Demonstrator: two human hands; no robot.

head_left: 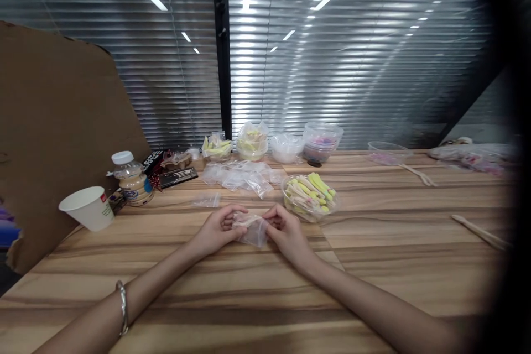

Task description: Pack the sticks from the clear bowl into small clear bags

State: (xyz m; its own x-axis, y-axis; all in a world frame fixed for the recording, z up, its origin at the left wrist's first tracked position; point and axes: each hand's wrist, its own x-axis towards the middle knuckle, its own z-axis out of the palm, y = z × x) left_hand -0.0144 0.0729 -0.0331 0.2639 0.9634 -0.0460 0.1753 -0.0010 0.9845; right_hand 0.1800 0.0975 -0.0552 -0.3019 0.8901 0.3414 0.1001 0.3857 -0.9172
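Both hands meet over the wooden table [249, 298], in front of a pile of clear bags. My left hand [222, 228] pinches a small clear plastic bag [256, 233] with something pale inside or at its top. My right hand [286, 230] grips the bag's right edge between thumb and fingers. Just behind my right hand stands a clear bowl [310, 215] of yellow and beige bundles [309, 191]. Further back lies the pile of clear bags [244, 175], and one flat bag [206, 199] rests left of it.
A paper cup [88, 209], a bottle [131, 180] and a dark case [178, 177] stand at left. Filled containers [251, 142] line the window side. At right are a shallow clear container [388, 154], beige strands [479, 230] and plastic-wrapped items [473, 156].
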